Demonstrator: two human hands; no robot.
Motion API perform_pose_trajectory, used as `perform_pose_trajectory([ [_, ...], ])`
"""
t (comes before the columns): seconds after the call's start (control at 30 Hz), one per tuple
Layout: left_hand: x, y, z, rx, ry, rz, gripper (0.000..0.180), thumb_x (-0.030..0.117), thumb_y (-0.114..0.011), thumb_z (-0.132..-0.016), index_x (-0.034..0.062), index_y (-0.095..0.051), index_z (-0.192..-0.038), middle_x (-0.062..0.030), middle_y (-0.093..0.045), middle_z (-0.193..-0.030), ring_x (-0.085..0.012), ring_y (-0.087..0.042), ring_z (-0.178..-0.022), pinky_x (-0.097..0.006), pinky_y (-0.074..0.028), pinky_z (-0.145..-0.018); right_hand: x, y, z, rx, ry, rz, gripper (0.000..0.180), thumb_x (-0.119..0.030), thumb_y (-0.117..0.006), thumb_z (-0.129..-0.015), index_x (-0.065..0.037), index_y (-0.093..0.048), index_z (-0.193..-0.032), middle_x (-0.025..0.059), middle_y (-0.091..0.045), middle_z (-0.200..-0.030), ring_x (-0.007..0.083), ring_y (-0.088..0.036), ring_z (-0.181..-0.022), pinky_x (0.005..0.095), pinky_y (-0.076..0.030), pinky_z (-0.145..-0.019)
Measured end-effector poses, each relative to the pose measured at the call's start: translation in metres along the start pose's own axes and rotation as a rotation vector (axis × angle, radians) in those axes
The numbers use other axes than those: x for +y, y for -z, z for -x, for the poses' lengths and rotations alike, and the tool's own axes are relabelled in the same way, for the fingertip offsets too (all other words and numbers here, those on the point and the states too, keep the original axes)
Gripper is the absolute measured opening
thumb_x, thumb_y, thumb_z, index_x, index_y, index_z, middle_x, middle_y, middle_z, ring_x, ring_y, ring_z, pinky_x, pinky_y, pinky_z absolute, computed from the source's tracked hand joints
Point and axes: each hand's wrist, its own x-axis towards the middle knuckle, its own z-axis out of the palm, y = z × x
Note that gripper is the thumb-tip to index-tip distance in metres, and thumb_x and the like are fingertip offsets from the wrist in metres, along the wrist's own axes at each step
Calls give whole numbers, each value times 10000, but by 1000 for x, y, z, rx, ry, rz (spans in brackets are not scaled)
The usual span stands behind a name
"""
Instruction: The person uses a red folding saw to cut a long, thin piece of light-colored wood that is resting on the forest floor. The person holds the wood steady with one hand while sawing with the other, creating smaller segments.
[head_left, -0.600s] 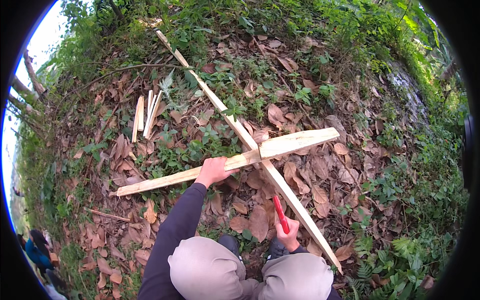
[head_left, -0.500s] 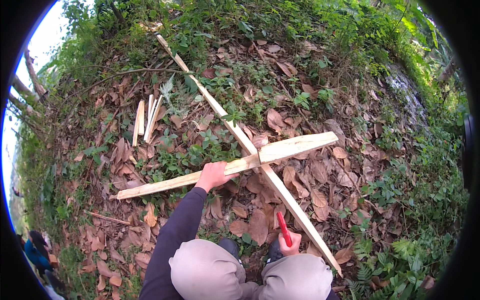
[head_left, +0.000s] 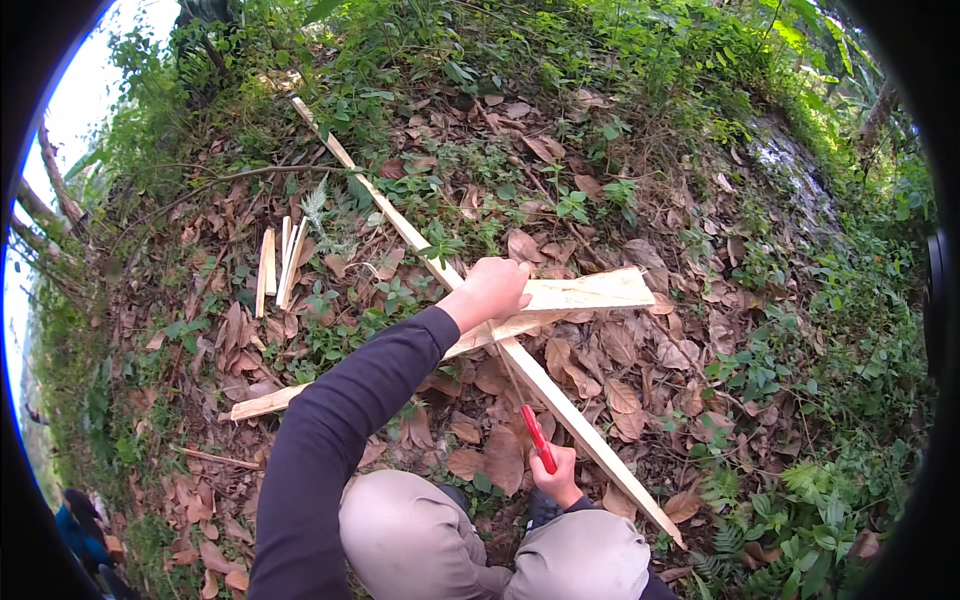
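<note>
Two split bamboo slats [head_left: 560, 300] cross just right of the frame's centre, lying on dry leaf litter [head_left: 620, 400]. Left hand [head_left: 492, 290] is clenched over the crossing, pressing down. Right hand [head_left: 556, 478], low centre, grips a red-handled blade [head_left: 536, 438] whose metal runs up toward that crossing. If the blade skids off the smooth bamboo, it could meet the pressing knuckles. No packages, labels or signs show; loose bamboo strips [head_left: 277, 262] lie upper left.
</note>
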Motion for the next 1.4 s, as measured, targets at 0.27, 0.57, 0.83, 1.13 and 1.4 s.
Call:
perform_pose_trajectory([
  [0.27, -11, -68, -71, 39, -189, -252, 679, 586, -779, -755, 7, -613, -1069, -121, -665, -1030, -264, -654, -1062, -376, -575, -797, -9, 0, -7, -35, -2, -8, 128, -72, -638, -793, 2, -586, -702, 148, -502, -546, 277, -542, -451, 365, -429, -493],
  [0.57, -111, 54, 57, 612, 7, -440, 634, 546, -775, -744, 31, -568, -1049, -63, -592, -949, -243, -591, -948, -338, -567, -645, 19, -10, -8, 3, 64, -50, 153, -25, -606, -823, 8, -532, -693, 107, -412, -507, 169, -442, -428, 355, -342, -465],
  [0.83, -250, -33, 256, 665, 872, -450, 885, 619, -698, -840, -18, -452, -1405, -172, -600, -1204, -356, -574, -1152, -442, -530, -915, 10, -25, 9, -70, 73, -57, 160, -8, -598, -849, 14, -512, -716, 62, -392, -530, 103, -388, -482, 338, -307, -468],
  [1.13, -106, -173, 200, 288, 268, 112, 705, 693, -524, -918, 25, -601, -1128, -136, -637, -1051, -336, -620, -1026, -448, -480, -871, 10, -11, -2, -59, 73, 39, 197, 0, -657, -827, -13, -503, -705, 71, -409, -560, 156, -415, -472, 334, -351, -493],
  [1.4, -85, -189, 164, 343, 338, 304, 607, 587, -737, -815, 47, -537, -1005, -173, -696, -895, -373, -697, -866, -478, -544, -741, -8, 5, -6, -16, 18, -2, 255, -71, -658, -847, -27, -496, -655, 21, -373, -522, 95, -380, -464, 317, -313, -466],
])
